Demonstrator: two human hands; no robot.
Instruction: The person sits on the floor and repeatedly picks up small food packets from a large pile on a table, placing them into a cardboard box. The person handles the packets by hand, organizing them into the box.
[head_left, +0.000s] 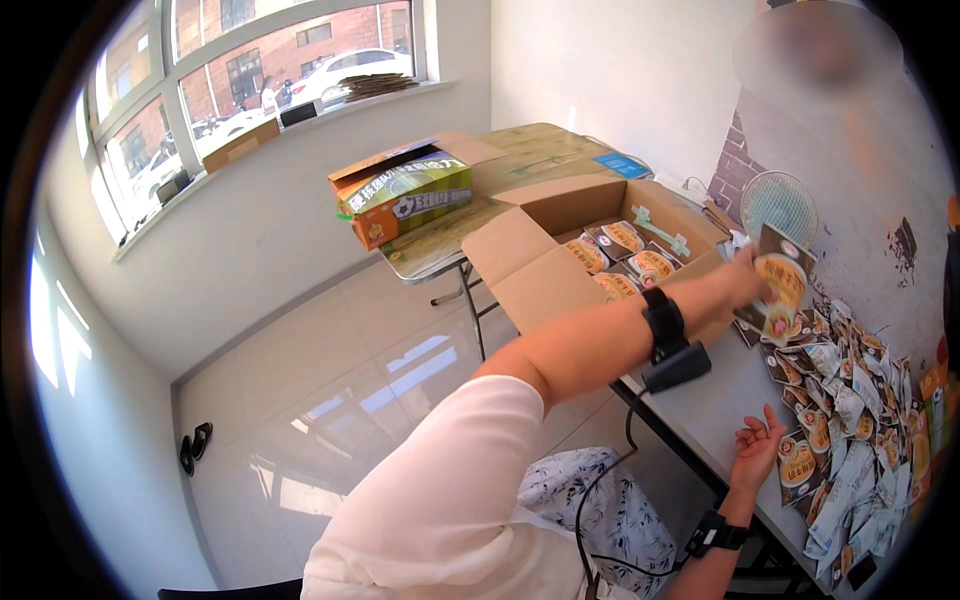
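Note:
My left hand (739, 285) reaches out past the near corner of an open cardboard box (517, 262). It grips a brown and white food packet (781, 281) with an orange oval on its front; motion blurs it a little. Inside the box several similar packets (619, 238) lie flat. Palm up and fingers loosely apart, my right hand (759, 442) is empty over the grey table (720, 390). Beside it, on the right, is a large heap of the same packets (847, 405), some showing their pale backs. Black straps with small devices circle both wrists.
A black cable (628, 427) hangs from the left wrist device across my lap. Behind the box stands a wood-patterned folding table (517, 150) with a printed green and orange carton (409, 191). A round fan (780, 206) is by the wall. Black slippers (196, 446) lie on the floor.

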